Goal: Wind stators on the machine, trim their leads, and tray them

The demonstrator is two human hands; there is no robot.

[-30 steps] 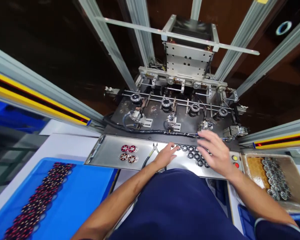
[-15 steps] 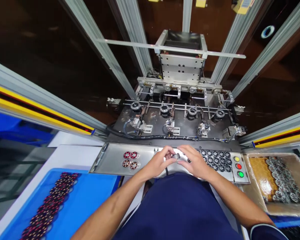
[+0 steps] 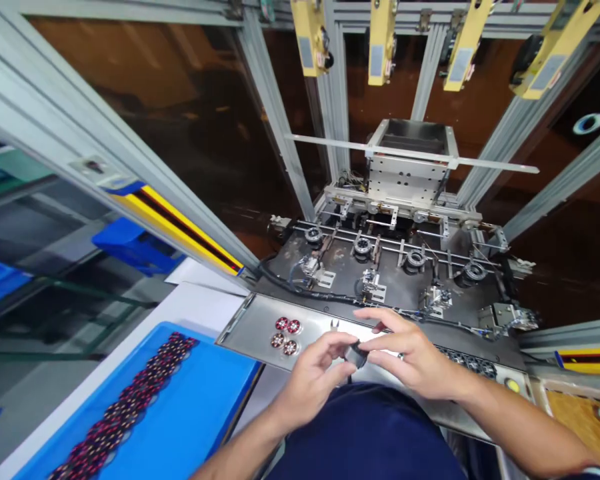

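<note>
1. So, since half a second ago my view has tipped up and swung left: the yellow units (image 3: 460, 63) now hang well into the top, and the parts box (image 3: 575, 415) has slid mostly off the right edge.
2. The dark ring part (image 3: 355, 356) is up in front of the torso, between both hands. Left hand (image 3: 316, 375) pinches it between thumb and index; right hand (image 3: 414, 353) has fingertips against the other side, upper fingers spread (can't tell if that one's really pinching).
3. Around them: metal strip (image 3: 253, 328) with four red-and-copper discs, (image 3: 293, 326) blue tray (image 3: 207, 407) at left, fixture plate (image 3: 344, 259) beyond.
4. In the way: right hand and forearm cover much of the strip, including part of the dark spoked discs (image 3: 467, 363). Only the yellow button (image 3: 512, 385) shows clearly.
5. Pliers (image 3: 335, 325) are mostly hidden, just tips poking out. Ring part's far side? Can't make it out.
</note>
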